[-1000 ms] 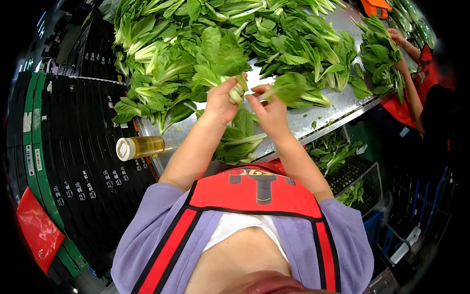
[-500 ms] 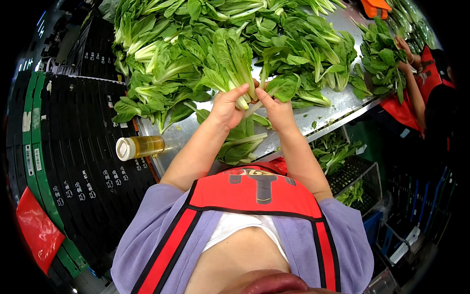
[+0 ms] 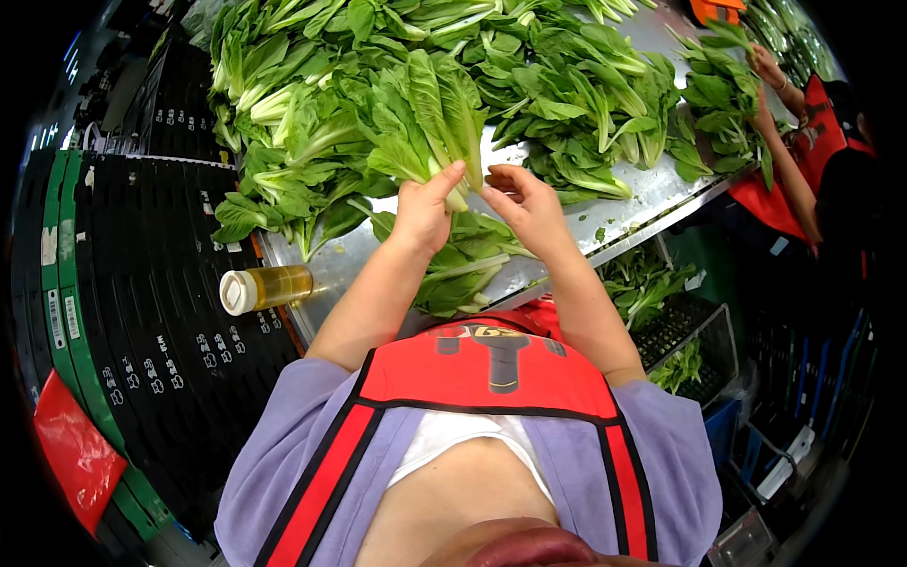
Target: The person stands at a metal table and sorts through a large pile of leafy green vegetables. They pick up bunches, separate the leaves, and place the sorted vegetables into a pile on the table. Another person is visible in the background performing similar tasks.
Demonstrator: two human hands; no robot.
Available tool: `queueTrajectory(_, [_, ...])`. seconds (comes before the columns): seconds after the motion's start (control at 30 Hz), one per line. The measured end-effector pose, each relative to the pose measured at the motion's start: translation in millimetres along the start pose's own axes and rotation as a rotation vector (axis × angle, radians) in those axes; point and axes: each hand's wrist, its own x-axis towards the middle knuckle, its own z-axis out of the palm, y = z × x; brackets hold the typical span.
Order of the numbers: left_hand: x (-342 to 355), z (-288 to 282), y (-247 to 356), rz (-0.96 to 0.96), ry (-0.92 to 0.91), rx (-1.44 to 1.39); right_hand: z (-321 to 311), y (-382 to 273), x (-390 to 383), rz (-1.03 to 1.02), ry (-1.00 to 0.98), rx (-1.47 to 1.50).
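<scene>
- Red sheet (image 3: 79,458), shiny, at the far left, against green crates (image 3: 64,302).
- Black crates (image 3: 179,302) next to them, in a stack with white markings on their sides.
- Bottle (image 3: 279,284) with a pale lid and amber contents, by the left end of the metal table (image 3: 342,260); whether it stands or lies, I cannot tell.
- Left pile (image 3: 312,142): leafy greens heaped on the table, beyond the bottle and left of the hands.
- Left hand (image 3: 423,215): closed around the pale stems of a bunch (image 3: 452,132), thumb laid along them.
- The bunch stands out from this hand's thumb side, its leaves fanned away from the wearer, in front of the heaped greens.
- Loose greens (image 3: 463,274) on the table between the forearms, nearer the wearer than the bunch.
- Right hand (image 3: 531,210): fingers curled, a narrow gap to the thumb, nothing seen in it; its fingertips are just beside the bunch's stems, and contact is unclear.
- Right pile (image 3: 581,94) on the table, beyond the right hand.
- Basket (image 3: 675,326), black, below the table's edge, with greens in and above it.
- Co-worker's hand (image 3: 767,66) at the far right, by more greens (image 3: 723,109).
</scene>
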Motion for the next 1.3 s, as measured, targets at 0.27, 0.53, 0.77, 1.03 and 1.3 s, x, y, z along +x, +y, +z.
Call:
queueTrajectory(0.27, [0, -2, -17, -0.249, -0.177, -0.331, -1, -6, -3, -0.173, 0.179, -0.291])
queueTrajectory(0.53, [3, -9, -17, -0.237, -0.086, -0.143, -88, 42, -27, -0.063, 0.348, -0.660])
queueTrajectory(0.77, [-3, -8, -4, -0.261, -0.255, -0.268, -156, 66, -25, 0.226, 0.039, -1.003])
queueTrajectory(1.03, [-11, 7, 34, -0.060, -0.182, -0.367, -59, 20, -16, 0.341, -0.042, 0.329])
queueTrajectory(1.3, [-10, 1, 4, 0.002, 0.022, -0.248, -3, -17, 8, -0.090, 0.242, -0.141])
